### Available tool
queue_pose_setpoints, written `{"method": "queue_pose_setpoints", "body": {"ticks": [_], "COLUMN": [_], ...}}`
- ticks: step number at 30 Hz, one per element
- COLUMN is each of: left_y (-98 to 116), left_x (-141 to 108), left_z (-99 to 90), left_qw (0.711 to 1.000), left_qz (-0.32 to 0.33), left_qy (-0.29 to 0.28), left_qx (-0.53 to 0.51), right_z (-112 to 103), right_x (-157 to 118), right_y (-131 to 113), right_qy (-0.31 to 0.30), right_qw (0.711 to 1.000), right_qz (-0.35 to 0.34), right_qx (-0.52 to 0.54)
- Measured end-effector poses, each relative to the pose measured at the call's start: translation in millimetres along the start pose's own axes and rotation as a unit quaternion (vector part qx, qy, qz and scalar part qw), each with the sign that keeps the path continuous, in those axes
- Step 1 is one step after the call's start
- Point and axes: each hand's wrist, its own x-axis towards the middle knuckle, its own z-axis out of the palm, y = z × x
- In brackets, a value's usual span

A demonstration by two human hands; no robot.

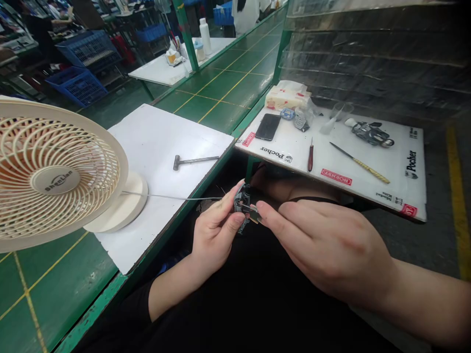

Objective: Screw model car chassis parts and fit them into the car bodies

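My left hand [215,233] is closed round a small dark grey moulded part [242,198], held up over my lap between thumb and fingers. From the right, my right hand [324,240] comes in with its thumb and forefinger pinched together at the part's edge. A small thin piece with a metallic look [253,208] shows at those fingertips; what kind of thing it is cannot be made out. My right palm and the other fingers are turned out of sight.
On the left table stand a beige fan [55,181] and a small metal hammer [195,160]. The right board [294,157] bears a phone [268,127], a red-handled pointed tool [311,157], a yellow-handled file [362,164], a grey model assembly [371,133] and a tissue pack [287,95].
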Motion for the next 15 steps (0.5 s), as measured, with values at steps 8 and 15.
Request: {"method": "queue_pose_setpoints", "body": {"ticks": [8, 15], "left_y": [-16, -33], "left_x": [8, 20], "left_z": [-6.4, -12.9], "left_qw": [0.996, 0.993], "left_qz": [-0.066, -0.095], "left_qy": [0.018, 0.018], "left_qx": [-0.053, -0.064], "right_z": [15, 30], "right_x": [17, 27], "right_y": [16, 27], "right_qy": [-0.037, -0.026], "right_qw": [0.999, 0.999], "right_qz": [0.01, -0.015], "right_qx": [-0.021, -0.025]}}
